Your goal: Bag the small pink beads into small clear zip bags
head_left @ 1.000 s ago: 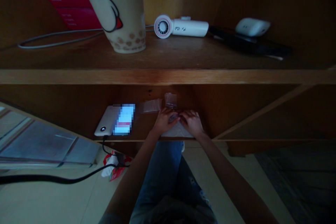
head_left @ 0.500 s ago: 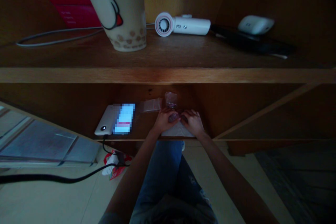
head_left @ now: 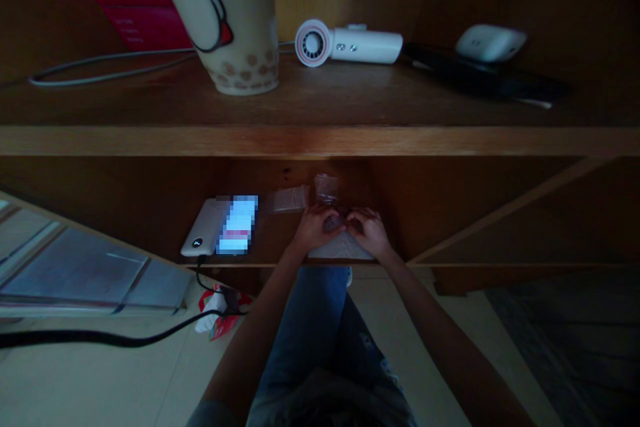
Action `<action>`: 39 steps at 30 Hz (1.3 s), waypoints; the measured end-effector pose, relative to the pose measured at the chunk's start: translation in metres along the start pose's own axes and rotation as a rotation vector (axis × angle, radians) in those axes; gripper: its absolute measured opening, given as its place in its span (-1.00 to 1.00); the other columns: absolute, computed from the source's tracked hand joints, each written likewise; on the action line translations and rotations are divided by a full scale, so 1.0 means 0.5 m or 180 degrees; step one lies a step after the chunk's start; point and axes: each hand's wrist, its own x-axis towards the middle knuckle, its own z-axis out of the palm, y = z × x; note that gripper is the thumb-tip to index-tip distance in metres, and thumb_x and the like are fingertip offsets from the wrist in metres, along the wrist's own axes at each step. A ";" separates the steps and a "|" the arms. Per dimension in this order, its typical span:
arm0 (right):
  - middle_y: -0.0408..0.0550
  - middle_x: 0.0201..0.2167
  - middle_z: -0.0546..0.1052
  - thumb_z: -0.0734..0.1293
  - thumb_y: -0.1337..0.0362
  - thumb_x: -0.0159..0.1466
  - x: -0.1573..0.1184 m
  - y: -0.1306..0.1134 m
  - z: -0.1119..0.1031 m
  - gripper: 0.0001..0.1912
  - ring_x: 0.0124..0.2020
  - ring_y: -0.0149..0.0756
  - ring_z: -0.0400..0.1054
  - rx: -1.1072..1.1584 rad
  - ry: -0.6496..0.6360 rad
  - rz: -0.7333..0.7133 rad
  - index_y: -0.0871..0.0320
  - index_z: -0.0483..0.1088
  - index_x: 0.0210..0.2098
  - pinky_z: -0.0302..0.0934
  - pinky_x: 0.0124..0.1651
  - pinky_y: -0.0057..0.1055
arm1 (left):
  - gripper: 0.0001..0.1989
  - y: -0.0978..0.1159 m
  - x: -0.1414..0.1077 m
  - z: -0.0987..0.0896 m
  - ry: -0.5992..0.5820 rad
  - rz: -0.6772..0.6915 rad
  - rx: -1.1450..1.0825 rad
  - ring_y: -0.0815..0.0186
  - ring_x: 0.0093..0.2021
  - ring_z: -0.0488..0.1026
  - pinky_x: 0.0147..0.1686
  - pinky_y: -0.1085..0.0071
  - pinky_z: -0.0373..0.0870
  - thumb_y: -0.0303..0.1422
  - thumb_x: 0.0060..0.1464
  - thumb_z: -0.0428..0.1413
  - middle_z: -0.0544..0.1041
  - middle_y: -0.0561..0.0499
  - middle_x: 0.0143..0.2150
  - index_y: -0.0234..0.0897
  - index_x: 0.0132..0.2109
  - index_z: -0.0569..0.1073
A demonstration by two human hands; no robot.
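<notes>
Both hands are close together over a pale sheet on the lower shelf. My left hand curls with thumb and fingers pinched at something small and dark that I cannot make out. Facing it, my right hand is bent the same way, its fingertips almost meeting the left thumb. What lies between the fingers is mostly hidden and dim. Just behind the hands lies a small clear plastic bag. Another clear bag lies flat to the left of it.
Left on the lower shelf, a white power bank with a black cable sits beside a lit phone. The upper shelf edge overhangs the hands. On it stand a bubble tea cup, a white handheld fan and a white case.
My fingers have shifted slightly around the small thing, the right fingertips lifting a little. The bags, phone and power bank stay in place.
</notes>
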 end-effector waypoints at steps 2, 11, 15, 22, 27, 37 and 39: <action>-0.13 -0.37 0.45 0.25 0.35 0.12 0.001 0.003 0.001 -0.96 -0.24 -0.26 0.26 0.0094 -0.0021 -0.0007 0.10 0.34 -0.42 0.01 -0.15 -0.34 | -0.76 0.001 0.000 0.001 -0.0031 0.0028 0.0052 0.21 -0.13 0.37 -0.08 0.24 0.24 -0.17 -0.02 0.11 0.48 -0.01 -0.21 -0.19 -0.23 0.42; -0.13 -0.37 0.45 0.25 0.36 0.14 0.003 0.005 -0.001 -0.94 -0.22 -0.27 0.28 0.0474 -0.0117 -0.0090 0.11 0.35 -0.44 0.02 -0.10 -0.32 | -0.73 0.001 -0.002 0.002 -0.0095 0.0115 0.0013 0.20 -0.09 0.35 -0.05 0.21 0.20 -0.15 0.00 0.08 0.48 -0.02 -0.19 -0.19 -0.19 0.42; -0.14 -0.40 0.45 0.24 0.33 0.17 0.006 0.007 -0.004 -0.91 -0.26 -0.31 0.30 0.0794 -0.0150 -0.0118 0.11 0.36 -0.45 0.06 -0.11 -0.35 | -0.72 0.002 -0.002 0.001 -0.0160 0.0119 -0.0061 0.19 -0.08 0.34 -0.05 0.21 0.20 -0.15 -0.03 0.11 0.48 -0.02 -0.19 -0.18 -0.19 0.43; -0.10 -0.39 0.48 0.23 0.24 0.22 0.005 0.016 -0.003 -0.84 -0.27 -0.31 0.33 0.1335 -0.0341 -0.0207 0.12 0.40 -0.42 0.14 -0.13 -0.36 | -0.69 0.000 -0.002 0.004 -0.0217 0.0208 -0.0037 0.19 -0.07 0.34 -0.05 0.22 0.20 -0.12 -0.04 0.12 0.49 -0.02 -0.15 -0.19 -0.19 0.43; -0.08 -0.37 0.49 0.25 0.22 0.20 0.005 0.022 0.004 -0.85 -0.26 -0.30 0.34 0.1526 -0.0356 -0.0248 0.12 0.42 -0.41 0.17 -0.12 -0.33 | -0.67 0.000 -0.002 0.002 -0.0197 0.0224 -0.0008 0.17 -0.06 0.33 -0.07 0.21 0.21 -0.11 -0.05 0.12 0.48 -0.04 -0.13 -0.21 -0.18 0.43; -0.11 -0.44 0.47 0.24 0.24 0.19 0.006 0.025 0.008 -0.86 -0.36 -0.33 0.34 0.1373 -0.0157 0.0048 0.12 0.41 -0.41 0.18 -0.24 -0.39 | -0.69 -0.002 -0.001 0.001 -0.0097 0.0212 -0.0179 0.19 -0.08 0.36 -0.05 0.21 0.22 -0.15 -0.06 0.14 0.49 -0.04 -0.16 -0.20 -0.17 0.43; -0.11 -0.43 0.47 0.23 0.28 0.18 0.007 0.025 0.010 -0.88 -0.37 -0.33 0.34 0.1209 -0.0196 0.0122 0.13 0.39 -0.42 0.18 -0.24 -0.40 | -0.70 -0.004 -0.001 0.002 -0.0063 0.0162 -0.0187 0.19 -0.09 0.37 -0.06 0.21 0.23 -0.17 -0.05 0.14 0.49 -0.04 -0.18 -0.20 -0.17 0.43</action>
